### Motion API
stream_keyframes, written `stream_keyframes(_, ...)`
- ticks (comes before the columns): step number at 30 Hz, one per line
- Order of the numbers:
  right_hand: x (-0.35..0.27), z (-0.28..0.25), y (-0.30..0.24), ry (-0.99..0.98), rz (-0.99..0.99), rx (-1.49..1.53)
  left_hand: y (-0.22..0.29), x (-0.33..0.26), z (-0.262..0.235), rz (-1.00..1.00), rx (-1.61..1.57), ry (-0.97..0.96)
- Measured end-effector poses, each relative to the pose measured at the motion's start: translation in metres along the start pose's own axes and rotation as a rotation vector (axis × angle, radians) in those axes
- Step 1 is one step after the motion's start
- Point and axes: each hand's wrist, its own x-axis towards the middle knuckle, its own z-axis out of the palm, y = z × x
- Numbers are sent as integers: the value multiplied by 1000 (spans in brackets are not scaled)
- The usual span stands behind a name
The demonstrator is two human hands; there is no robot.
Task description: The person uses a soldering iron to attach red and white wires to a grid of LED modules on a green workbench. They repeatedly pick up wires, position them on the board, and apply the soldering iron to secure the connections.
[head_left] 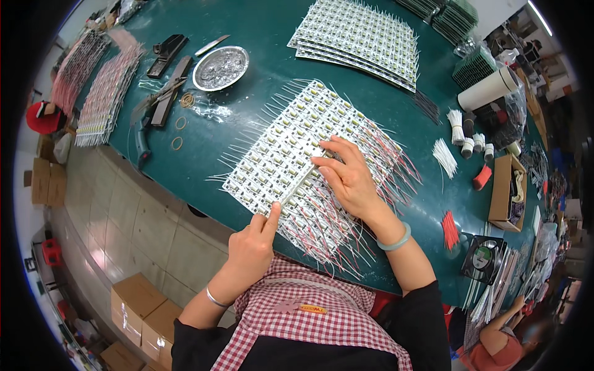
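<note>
In front of me on the green table lies a white circuit board panel [266,157] with rows of small yellow-green parts. White wires stick out along its left side, and red and white wires cover its right side. A narrow, raised white edge runs between my hands across the panel. My left hand [250,247] is closed at the near end of this edge, its index finger pressed against it. Farther up, my right hand [349,179] grips the edge with thumb and fingertips. The undersides of the fingers are hidden.
A stack of similar panels [359,40] lies at the back. Left of it are a metal bowl [221,68], a knife [211,45] and a soldering iron [142,142]. White wire bundles [444,156], red wires [450,230] and a cardboard box [508,191] are on the right.
</note>
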Motion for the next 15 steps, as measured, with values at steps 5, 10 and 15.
stream_keyframes(5,-1,-2,-1,4,-15,12,-12,-5,6,40,-37,132)
stream_keyframes(10,1,-1,-1,14,-34,-4,4,-6,-5,-8,75,11)
stream_keyframes(15,0,-1,-1,31,-33,-3,14,0,-21,-44,107,-108)
